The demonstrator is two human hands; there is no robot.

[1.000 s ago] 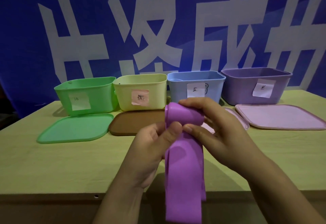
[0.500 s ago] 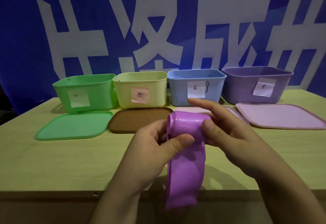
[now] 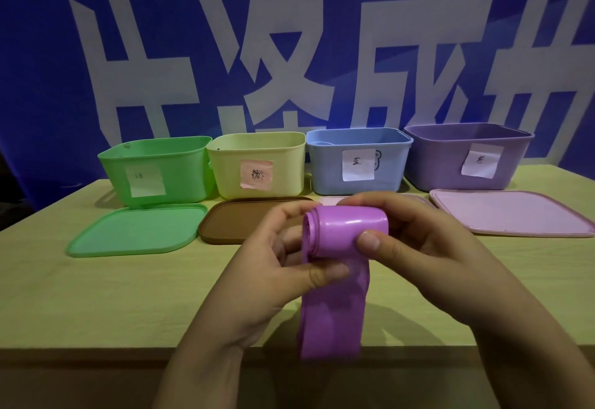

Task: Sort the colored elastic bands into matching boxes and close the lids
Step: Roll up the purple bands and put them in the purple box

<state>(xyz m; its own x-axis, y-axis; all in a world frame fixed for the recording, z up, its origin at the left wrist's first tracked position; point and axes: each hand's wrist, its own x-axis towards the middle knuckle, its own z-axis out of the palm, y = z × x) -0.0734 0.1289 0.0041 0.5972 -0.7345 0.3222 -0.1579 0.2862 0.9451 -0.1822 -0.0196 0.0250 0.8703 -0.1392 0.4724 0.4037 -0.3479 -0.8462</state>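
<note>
Both hands, left hand (image 3: 283,267) and right hand (image 3: 418,247), pinch the half-rolled purple band (image 3: 344,234) at centre frame. Next, I'd guess, finish rolling and drop it in the purple box (image 3: 450,157), upper right.

Illumination is dim overall, with a cool blue cast from the backdrop (image 3: 38,54). Light falls from above and ahead: the hands throw soft shadows toward the near edge of the table (image 3: 96,296), and the boxes shade the surface just beneath them. A bright specular streak sits on the rolled purple band (image 3: 346,226). Wide-angle distortion bows the table edge and the backdrop lettering near the frame borders. Corners darken. Focus is adequate centrally; the box labels read soft, and the forearms at the bottom are murky.
</note>
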